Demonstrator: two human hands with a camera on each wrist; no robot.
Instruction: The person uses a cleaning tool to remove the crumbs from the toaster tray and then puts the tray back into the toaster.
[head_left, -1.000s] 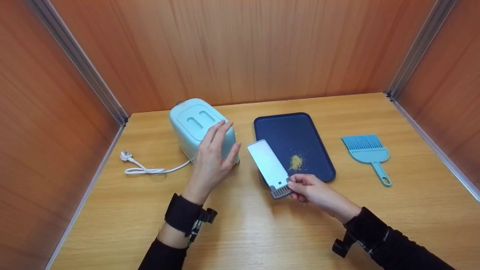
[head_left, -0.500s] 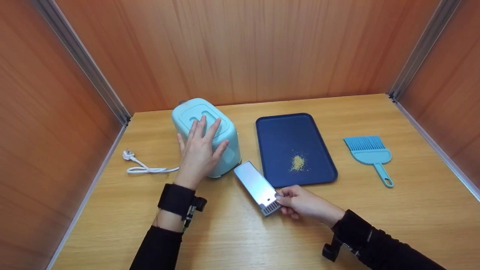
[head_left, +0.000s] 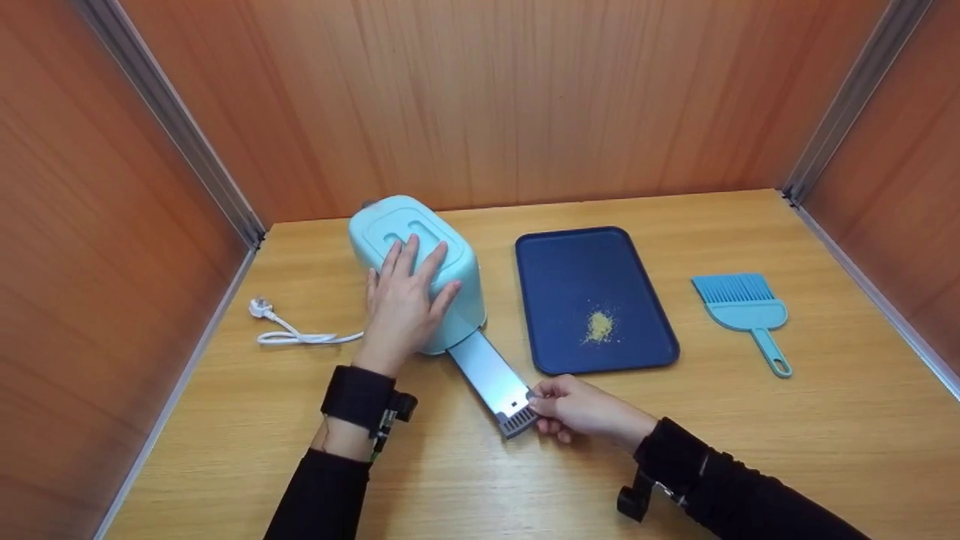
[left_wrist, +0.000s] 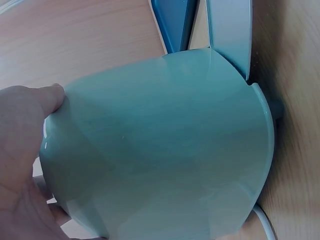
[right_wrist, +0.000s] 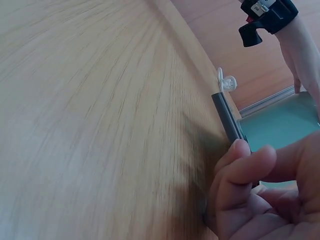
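A light-blue toaster [head_left: 465, 279] stands at the left with its slots facing up. My left hand [head_left: 401, 304] rests on its top, fingers spread over the slots and thumb at the edge; in the left wrist view the hand [left_wrist: 20, 140] lies against the toaster's upper end. My right hand [head_left: 581, 409] pinches the slotted grey end of a metal crumb tray [head_left: 491, 375]. The crumb tray's far end is hidden inside the toaster's base, while most of its length sticks out toward me. In the right wrist view, curled fingers [right_wrist: 235, 180] hold its dark end [right_wrist: 227, 117].
A dark-blue serving tray [head_left: 574, 266] bearing a small heap of yellowish crumbs [head_left: 600, 327] lies right of the toaster. Farther right lies a light-blue hand brush [head_left: 745, 311]. A white power cord [head_left: 307, 339] with its plug lies at the left. Wooden panels [head_left: 480, 97] enclose the table.
My right hand has brought the crumb tray from above the serving tray down and left, and its end has entered the toaster. My left hand has settled on the toaster's top.
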